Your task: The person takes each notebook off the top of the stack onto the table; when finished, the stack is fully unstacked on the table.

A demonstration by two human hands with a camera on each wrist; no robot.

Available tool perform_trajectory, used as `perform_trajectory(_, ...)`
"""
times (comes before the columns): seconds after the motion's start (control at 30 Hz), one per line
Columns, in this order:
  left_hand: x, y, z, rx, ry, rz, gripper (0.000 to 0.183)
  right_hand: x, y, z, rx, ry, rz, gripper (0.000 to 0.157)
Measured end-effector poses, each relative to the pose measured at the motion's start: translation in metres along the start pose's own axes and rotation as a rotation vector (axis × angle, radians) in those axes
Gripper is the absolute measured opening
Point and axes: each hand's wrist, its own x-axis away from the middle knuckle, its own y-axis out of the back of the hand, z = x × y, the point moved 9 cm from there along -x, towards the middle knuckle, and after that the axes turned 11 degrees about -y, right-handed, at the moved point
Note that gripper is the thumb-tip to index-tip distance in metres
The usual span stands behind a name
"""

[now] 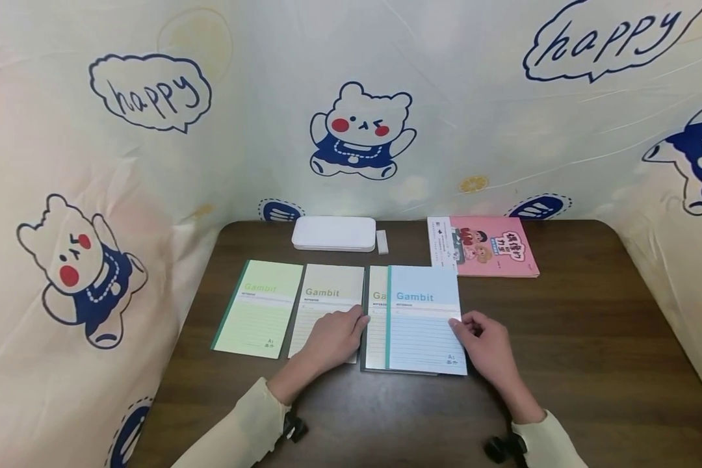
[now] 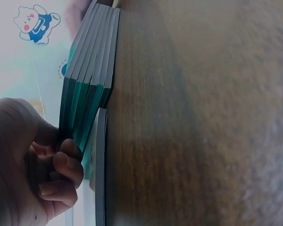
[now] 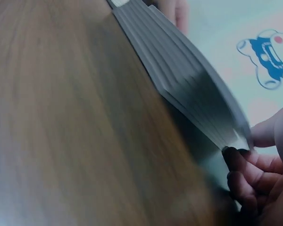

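A stack of notebooks [image 2: 82, 89] with green spines lies in front of me, several thick in the left wrist view. On top, a blue notebook [image 1: 424, 325] sits shifted right over a cream notebook [image 1: 377, 344]. My left hand [image 1: 336, 335] grips the stack at its spine side, fingers curled against the spines. At the opposite edge, my right hand [image 1: 487, 341] pinches the blue notebook, whose cover bows upward in the right wrist view. Left of the stack lie a beige notebook [image 1: 327, 305] under my left hand and a green notebook [image 1: 260, 312].
A white case [image 1: 334, 233] and a small white block [image 1: 382, 242] lie at the back of the brown table [image 1: 591, 364]. Pink booklets [image 1: 491, 250] lie behind the stack, at the back right. A patterned curtain [image 1: 462, 78] hangs around the table.
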Motion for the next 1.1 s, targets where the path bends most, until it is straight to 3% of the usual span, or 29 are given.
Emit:
perform_trajectory(0.23, -0.001, 0.001, -0.002, -0.022, -0.007, -0.017, 0.029, 0.002, 0.042, -0.027, 0.102, -0.06, -0.088, 0.029)
perform_trajectory(0.5, -0.001, 0.004, -0.004, -0.008, -0.026, -0.044, 0.028, 0.004, 0.069, -0.048, 0.223, -0.098, -0.088, 0.031)
perform_trajectory(0.6, -0.001, 0.004, -0.004, 0.003, -0.02, -0.04, 0.028, 0.002, 0.073, -0.05, 0.251, -0.105, -0.095, 0.034)
perform_trajectory(0.9, 0.0, 0.002, -0.004, -0.007, -0.025, -0.026, 0.029, 0.001, 0.069, -0.047, 0.324, -0.021, -0.16, 0.036)
perform_trajectory(1.1, 0.0, 0.003, -0.005, -0.011, -0.026, -0.029, 0.028, 0.0, 0.065, -0.051, 0.384, -0.018, -0.13, 0.048)
